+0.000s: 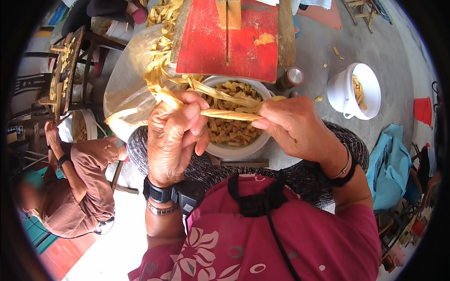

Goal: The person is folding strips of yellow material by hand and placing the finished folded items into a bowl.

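Between my two hands a twisted strip of pale yellow, flat, leaf-like material (pixel 230 115) is stretched sideways. My left hand (pixel 179 123) pinches its left part between thumb and fingers, and a longer band (pixel 154 70) of the same material trails up from there. My right hand (pixel 284 123) pinches the right end. Below the strip stands a white bucket (pixel 239 151) holding many short folded yellow-brown pieces (pixel 233 131). Another loose strip (pixel 225 94) crosses over the bucket just above my hands.
A red board (pixel 246 52) with a slotted wooden block (pixel 228 17) stands ahead. Left of it lies a clear plastic bag (pixel 123 70). A lidded container (pixel 293 77) and a white bucket (pixel 339 87) stand to the right. A co-worker (pixel 77 182) sits at left beside a narrow bench (pixel 66 70).
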Action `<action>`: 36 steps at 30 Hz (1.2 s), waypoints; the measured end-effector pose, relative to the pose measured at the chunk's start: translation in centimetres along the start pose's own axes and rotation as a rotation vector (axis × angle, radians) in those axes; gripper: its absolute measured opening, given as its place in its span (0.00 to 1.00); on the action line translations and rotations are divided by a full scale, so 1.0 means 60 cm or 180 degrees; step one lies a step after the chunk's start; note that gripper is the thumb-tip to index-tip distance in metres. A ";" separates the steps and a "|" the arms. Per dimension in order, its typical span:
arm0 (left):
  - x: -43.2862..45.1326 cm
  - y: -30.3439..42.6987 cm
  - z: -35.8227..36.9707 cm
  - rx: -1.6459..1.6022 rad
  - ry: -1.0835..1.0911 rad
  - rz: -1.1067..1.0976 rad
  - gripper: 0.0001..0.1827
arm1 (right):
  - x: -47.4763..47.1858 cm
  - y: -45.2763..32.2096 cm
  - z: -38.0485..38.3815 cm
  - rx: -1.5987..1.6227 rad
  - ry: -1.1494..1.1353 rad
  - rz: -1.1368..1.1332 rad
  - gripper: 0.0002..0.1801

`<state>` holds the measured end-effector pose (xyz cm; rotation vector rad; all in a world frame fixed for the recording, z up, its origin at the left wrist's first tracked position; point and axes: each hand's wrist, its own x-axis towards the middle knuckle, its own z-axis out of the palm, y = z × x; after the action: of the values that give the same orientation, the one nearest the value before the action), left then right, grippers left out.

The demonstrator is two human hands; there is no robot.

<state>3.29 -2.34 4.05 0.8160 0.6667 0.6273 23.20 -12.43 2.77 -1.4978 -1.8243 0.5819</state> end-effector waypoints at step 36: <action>0.105 -0.232 -0.190 0.4432 -0.0264 0.0048 0.18 | 0.053 0.082 0.001 -0.0914 0.0968 0.0573 0.12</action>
<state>2.25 -0.19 -14.85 2.1114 1.0024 0.0408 26.10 -8.22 -0.10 -1.8426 -1.5945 0.1621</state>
